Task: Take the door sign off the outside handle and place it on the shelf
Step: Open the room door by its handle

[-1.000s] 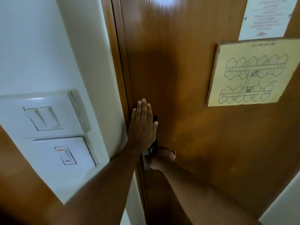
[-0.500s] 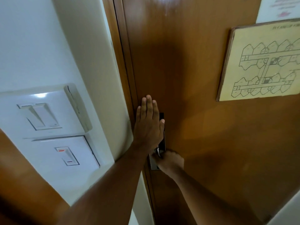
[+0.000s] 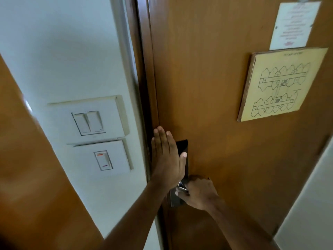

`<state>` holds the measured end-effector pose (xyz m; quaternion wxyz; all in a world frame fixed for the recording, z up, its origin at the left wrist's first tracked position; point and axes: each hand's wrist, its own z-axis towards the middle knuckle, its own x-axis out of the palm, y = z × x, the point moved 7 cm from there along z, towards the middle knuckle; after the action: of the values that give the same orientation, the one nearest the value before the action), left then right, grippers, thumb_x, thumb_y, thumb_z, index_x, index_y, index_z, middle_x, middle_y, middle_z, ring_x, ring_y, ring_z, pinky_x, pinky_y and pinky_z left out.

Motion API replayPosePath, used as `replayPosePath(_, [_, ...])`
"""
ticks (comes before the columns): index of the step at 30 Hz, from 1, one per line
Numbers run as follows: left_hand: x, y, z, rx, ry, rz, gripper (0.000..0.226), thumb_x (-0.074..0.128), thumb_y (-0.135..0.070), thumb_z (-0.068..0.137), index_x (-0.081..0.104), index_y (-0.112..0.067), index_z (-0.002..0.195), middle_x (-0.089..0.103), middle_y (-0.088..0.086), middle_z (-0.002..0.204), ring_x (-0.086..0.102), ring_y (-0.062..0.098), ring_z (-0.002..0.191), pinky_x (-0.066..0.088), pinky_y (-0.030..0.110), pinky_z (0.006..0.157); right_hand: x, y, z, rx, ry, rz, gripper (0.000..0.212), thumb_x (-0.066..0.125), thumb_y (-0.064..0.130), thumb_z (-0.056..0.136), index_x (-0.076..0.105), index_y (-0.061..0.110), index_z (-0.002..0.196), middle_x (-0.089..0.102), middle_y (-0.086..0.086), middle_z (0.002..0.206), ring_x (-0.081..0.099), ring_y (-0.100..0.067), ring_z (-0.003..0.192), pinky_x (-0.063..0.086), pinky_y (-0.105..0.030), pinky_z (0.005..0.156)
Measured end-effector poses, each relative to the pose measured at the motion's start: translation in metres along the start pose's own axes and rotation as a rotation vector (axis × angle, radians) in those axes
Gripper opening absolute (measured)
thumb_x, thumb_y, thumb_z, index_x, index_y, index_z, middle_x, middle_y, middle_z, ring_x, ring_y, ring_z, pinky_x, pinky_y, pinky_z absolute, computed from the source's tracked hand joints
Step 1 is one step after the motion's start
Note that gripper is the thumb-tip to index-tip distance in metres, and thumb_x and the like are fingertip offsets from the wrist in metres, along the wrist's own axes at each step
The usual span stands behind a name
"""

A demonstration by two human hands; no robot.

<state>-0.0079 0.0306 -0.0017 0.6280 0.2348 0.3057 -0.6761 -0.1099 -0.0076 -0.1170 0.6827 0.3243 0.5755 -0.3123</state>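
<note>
Pressing flat, fingers spread loose, with left hand (image 3: 166, 156) against wooden door (image 3: 207, 87) beside black lock plate (image 3: 183, 147); gripping metal door handle (image 3: 181, 188) with clenched right hand (image 3: 200, 193); not seeing door sign anywhere, being on the inside face.

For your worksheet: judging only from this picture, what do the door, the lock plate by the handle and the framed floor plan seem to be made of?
Door: apparently wood or wood veneer, with a warm brown semi-gloss finish showing faint grain and soft reflections.
Lock plate: likely brushed metal, grey with a dull sheen; the right hand covers part of it.
Floor plan: yellowish printed sheet, probably paper or card, on a board with a brown, wood-like edge.
</note>
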Motion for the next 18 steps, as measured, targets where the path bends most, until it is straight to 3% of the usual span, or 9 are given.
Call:
replayPosePath(2, [-0.004,-0.005,-0.017,0.000,0.012,-0.076,0.080,0.024,-0.048,0.101,-0.016,0.000,0.152,-0.016,0.028,0.159,-0.029,0.035,0.150,-0.004,0.053,0.120,-0.003,-0.001,-0.024,0.022,0.102,0.033,0.046,0.053,0.066,0.093,0.063,0.021,0.094,0.065,0.002,0.078,0.061,-0.016,0.066,0.048,-0.029,0.060])
replayPosePath(6, [-0.020,-0.015,-0.061,0.171,-0.144,-0.258,0.075,0.020,-0.045,0.107,-0.010,0.005,0.156,-0.012,0.030,0.163,-0.014,0.042,0.154,-0.001,0.049,0.126,-0.040,-0.014,-0.069,0.148,0.272,0.272,0.010,0.069,0.028,0.092,0.067,0.022,0.100,0.061,0.013,0.081,0.063,-0.009,0.077,0.045,-0.019,0.062])
replayPosePath(7, [-0.019,-0.012,-0.073,0.172,-0.158,-0.309,0.076,0.021,-0.045,0.108,-0.012,0.002,0.157,-0.014,0.029,0.164,-0.011,0.043,0.155,-0.003,0.045,0.127,-0.063,-0.019,-0.077,0.190,0.200,0.284,0.008,0.066,0.022,0.094,0.066,0.025,0.102,0.059,0.014,0.081,0.061,-0.009,0.074,0.043,-0.016,0.059])
replayPosePath(9, [-0.015,-0.001,-0.094,0.101,-0.119,-0.382,0.077,0.021,-0.049,0.107,-0.014,-0.003,0.158,-0.020,0.022,0.167,-0.009,0.039,0.156,-0.005,0.037,0.127,-0.125,-0.022,-0.096,0.213,-0.191,0.264,0.016,0.054,0.014,0.099,0.062,0.027,0.106,0.062,0.006,0.091,0.061,-0.014,0.079,0.042,-0.017,0.065])
replayPosePath(10, [-0.011,0.004,-0.102,0.075,-0.087,-0.388,0.077,0.019,-0.051,0.107,-0.015,-0.005,0.158,-0.020,0.018,0.168,-0.008,0.036,0.157,-0.006,0.035,0.127,-0.160,-0.016,-0.107,0.188,-0.444,0.275,0.023,0.049,0.012,0.100,0.063,0.022,0.115,0.066,-0.002,0.103,0.062,-0.017,0.091,0.046,-0.020,0.075])
replayPosePath(12, [-0.007,0.001,-0.118,0.109,-0.046,-0.377,0.077,0.018,-0.051,0.106,-0.015,-0.005,0.159,-0.015,0.017,0.170,-0.003,0.038,0.157,-0.002,0.039,0.128,-0.216,0.010,-0.126,0.098,-0.808,0.259,0.039,0.041,0.013,0.102,0.058,0.009,0.136,0.063,-0.018,0.136,0.057,-0.028,0.124,0.046,-0.040,0.106])
replayPosePath(14, [-0.010,-0.011,-0.130,0.185,-0.041,-0.360,0.077,0.020,-0.049,0.107,-0.014,-0.003,0.158,-0.008,0.022,0.169,0.003,0.043,0.156,0.006,0.047,0.128,-0.254,0.047,-0.129,-0.003,-0.908,0.201,0.052,0.033,0.025,0.104,0.039,0.003,0.151,0.038,-0.022,0.159,0.031,-0.032,0.150,0.018,-0.048,0.126])
replayPosePath(16, [-0.017,-0.020,-0.139,0.211,-0.044,-0.354,0.078,0.024,-0.046,0.107,-0.014,-0.001,0.158,-0.004,0.026,0.167,0.003,0.045,0.155,0.010,0.050,0.127,-0.274,0.085,-0.123,-0.102,-0.916,0.145,0.062,0.032,0.030,0.105,0.016,0.002,0.157,0.014,-0.022,0.168,0.007,-0.031,0.157,-0.005,-0.040,0.129])
replayPosePath(18, [-0.024,-0.027,-0.146,0.224,-0.039,-0.348,0.079,0.025,-0.044,0.107,-0.016,0.000,0.157,-0.001,0.030,0.165,-0.001,0.044,0.155,0.010,0.052,0.127,-0.283,0.114,-0.117,-0.125,-0.955,0.045,0.068,0.035,0.031,0.104,0.008,-0.001,0.157,0.006,-0.026,0.168,0.000,-0.036,0.156,-0.010,-0.042,0.128])
